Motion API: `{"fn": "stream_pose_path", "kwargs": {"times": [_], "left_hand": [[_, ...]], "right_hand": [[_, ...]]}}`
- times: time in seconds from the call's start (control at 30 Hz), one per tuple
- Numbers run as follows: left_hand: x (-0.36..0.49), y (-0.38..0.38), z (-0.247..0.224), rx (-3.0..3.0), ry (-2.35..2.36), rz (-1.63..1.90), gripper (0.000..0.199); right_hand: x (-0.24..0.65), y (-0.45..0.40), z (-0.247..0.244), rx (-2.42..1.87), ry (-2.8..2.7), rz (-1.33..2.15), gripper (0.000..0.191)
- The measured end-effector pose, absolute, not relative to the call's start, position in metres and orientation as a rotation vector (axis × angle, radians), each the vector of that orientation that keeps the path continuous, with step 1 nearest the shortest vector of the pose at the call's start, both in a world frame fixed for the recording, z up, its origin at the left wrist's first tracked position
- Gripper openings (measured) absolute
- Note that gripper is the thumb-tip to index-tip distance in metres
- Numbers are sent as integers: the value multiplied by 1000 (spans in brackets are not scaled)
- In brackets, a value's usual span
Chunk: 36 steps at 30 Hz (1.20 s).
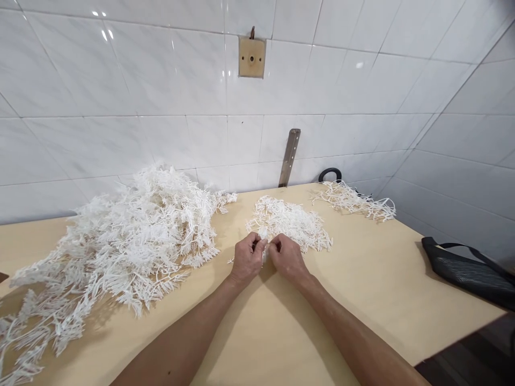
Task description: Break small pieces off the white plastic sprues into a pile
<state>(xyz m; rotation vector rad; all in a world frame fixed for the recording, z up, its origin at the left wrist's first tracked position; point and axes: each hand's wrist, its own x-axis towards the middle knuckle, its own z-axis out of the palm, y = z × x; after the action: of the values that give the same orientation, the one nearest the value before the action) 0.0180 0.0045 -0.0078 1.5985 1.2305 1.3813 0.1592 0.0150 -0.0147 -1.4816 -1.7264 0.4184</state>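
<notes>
My left hand [247, 258] and my right hand [288, 258] meet over the middle of the table, fingers pinched close together. Between their fingertips is a small white branching sprig [263, 234], which looks like artificial foliage. Both hands seem to grip it, though the fingers hide most of it. Just behind them lies a small pile of white sprig pieces [295, 221]. On the left spreads a much bigger heap of white artificial branches [140, 236]. A thin bunch of bare white stems [354, 201] rests at the back right.
The tan table [370, 300] meets a white tiled wall [161, 80]. A metal bracket [289, 158] stands upright at its back edge, near a black ring-shaped handle [330, 173]. A black bag with a strap [466, 271] lies at the right edge. A yellowed wall plate [251, 65] is above.
</notes>
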Motion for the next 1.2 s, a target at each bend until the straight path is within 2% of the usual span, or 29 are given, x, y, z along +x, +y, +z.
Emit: {"fn": "stream_pose_path", "kwargs": {"times": [0.33,0.43,0.6,0.73,0.87,1.2], "left_hand": [[16,7,-11,1849,1245,1395,23],[16,7,-11,1906,1243,1352,25],[14,5,-12,2090,1248,1219,29],[13,5,-13,2182,1222,1113,27],[13,6,-15,2214,1238,1018,24],[14,6,-16,2259,1323,912,23]], "right_hand": [[209,28,-2,-1577,-1433,167,20],[210,24,3,-1561,-1453,316,24],[195,11,15,-1352,-1552,804,39],[190,6,18,-1292,-1671,969,44],[195,9,14,-1326,-1755,1021,38],[191,11,12,-1467,-1836,753,24]]}}
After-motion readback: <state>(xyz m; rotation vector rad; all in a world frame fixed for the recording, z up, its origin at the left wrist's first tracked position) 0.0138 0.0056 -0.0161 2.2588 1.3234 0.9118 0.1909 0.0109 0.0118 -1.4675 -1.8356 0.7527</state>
